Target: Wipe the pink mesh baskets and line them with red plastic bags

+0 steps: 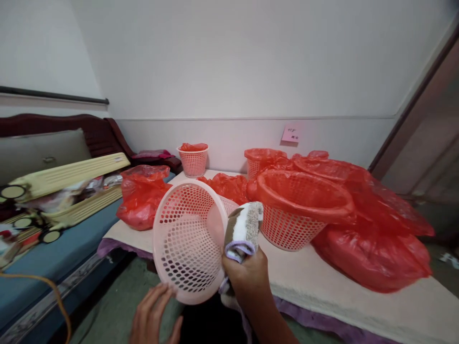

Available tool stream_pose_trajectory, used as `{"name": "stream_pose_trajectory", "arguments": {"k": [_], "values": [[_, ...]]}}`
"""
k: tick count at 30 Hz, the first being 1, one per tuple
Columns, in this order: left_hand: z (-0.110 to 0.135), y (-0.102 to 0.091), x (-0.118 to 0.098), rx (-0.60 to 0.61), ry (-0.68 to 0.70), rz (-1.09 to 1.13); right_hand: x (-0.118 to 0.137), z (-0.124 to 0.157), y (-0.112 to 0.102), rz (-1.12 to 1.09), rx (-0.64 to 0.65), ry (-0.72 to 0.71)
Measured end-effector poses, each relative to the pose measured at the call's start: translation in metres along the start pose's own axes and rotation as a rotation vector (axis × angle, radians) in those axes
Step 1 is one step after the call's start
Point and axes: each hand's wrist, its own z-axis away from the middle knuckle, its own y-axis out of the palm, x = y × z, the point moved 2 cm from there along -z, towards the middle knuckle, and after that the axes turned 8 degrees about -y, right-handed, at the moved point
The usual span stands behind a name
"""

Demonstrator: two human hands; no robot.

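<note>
A pale pink perforated plastic basket is tipped on its side in front of me, its mouth turned toward me. My right hand is closed around a folded brown, white and grey striped cloth with a lilac edge. The cloth is against the basket's right rim; whether those fingers also grip the rim is hidden. At the lower left of the rim, the fingertips of my left hand touch the plastic, fingers stretched out and thumb apart.
On the cream-covered table stand a red-lined basket, a small basket and several red plastic bags, including a large one on the right. Left is a blue mattress carrying yellow wheeled boards. A pink note hangs on the wall.
</note>
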Motion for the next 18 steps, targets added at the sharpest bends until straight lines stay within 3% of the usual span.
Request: {"name": "stream_pose_trajectory", "arguments": {"k": [2, 4, 9, 14, 18], "values": [[-0.026, 0.001, -0.004, 0.085, 0.194, -0.031, 0.003, 0.002, 0.001, -0.032, 0.027, 0.0], [-0.045, 0.004, -0.006, 0.175, 0.297, 0.032, 0.004, 0.004, 0.0, -0.067, 0.062, -0.01], [-0.063, -0.001, -0.012, 0.263, 0.334, 0.346, -0.008, 0.003, -0.011, -0.206, 0.15, -0.108], [-0.071, -0.027, -0.027, 0.303, 0.06, 0.443, -0.053, -0.009, -0.03, -0.051, 0.163, -0.207], [-0.08, -0.038, -0.04, 0.2, -0.154, 0.492, -0.097, -0.019, -0.041, 0.089, -0.009, 0.017]]}}
